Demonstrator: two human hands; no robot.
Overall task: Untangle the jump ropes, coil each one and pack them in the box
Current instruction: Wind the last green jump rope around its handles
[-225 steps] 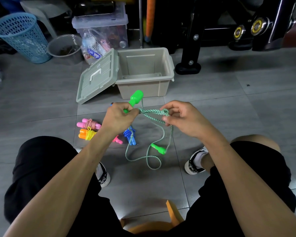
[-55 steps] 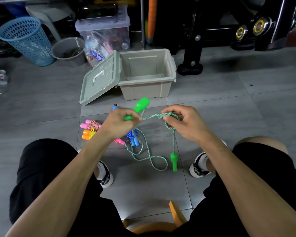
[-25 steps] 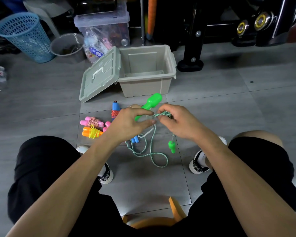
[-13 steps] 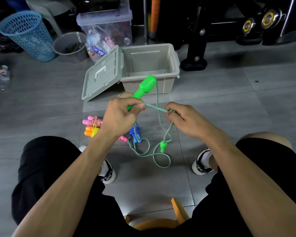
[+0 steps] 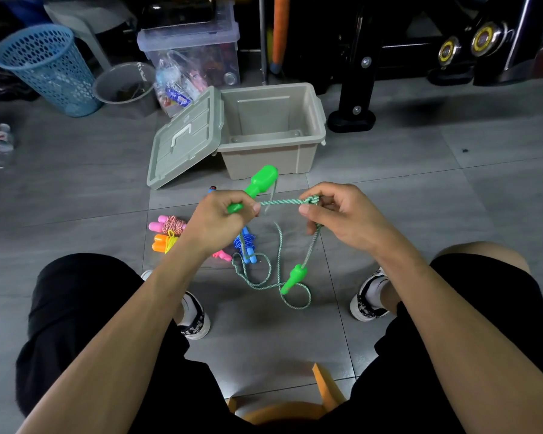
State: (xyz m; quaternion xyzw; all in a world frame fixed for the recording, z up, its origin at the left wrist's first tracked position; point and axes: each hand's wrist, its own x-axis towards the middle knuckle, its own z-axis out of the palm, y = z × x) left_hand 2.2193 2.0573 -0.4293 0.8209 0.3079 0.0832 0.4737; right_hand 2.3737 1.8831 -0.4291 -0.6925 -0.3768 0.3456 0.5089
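Two hands hold the green jump rope (image 5: 282, 252) above the tiled floor (image 5: 420, 195). The left hand (image 5: 217, 222) grips the narrow end of one green handle (image 5: 257, 186), which tilts up toward the box. A short stretch of cord runs taut from that hand to the right hand (image 5: 339, 214), whose fingers are curled round a small bunch of cord. From there the cord drops to the second green handle (image 5: 295, 277), which hangs just over loose loops lying on the floor between the two shoes.

To the left of those loops lie coiled ropes — a blue one (image 5: 246, 245), partly hidden behind the left hand, and a pink one (image 5: 166, 224) with an orange one (image 5: 163, 244) just beside it; another pink handle (image 5: 223, 255) shows below the left wrist.

Farther off stands the beige box (image 5: 308, 158), open, with its lid (image 5: 185, 139) leaning against its left side. Behind it sit a clear storage bin (image 5: 188, 54), a grey bucket (image 5: 123, 86) and a blue basket (image 5: 47, 67) — and a plastic bottle (image 5: 1, 144) lies at the far left edge.
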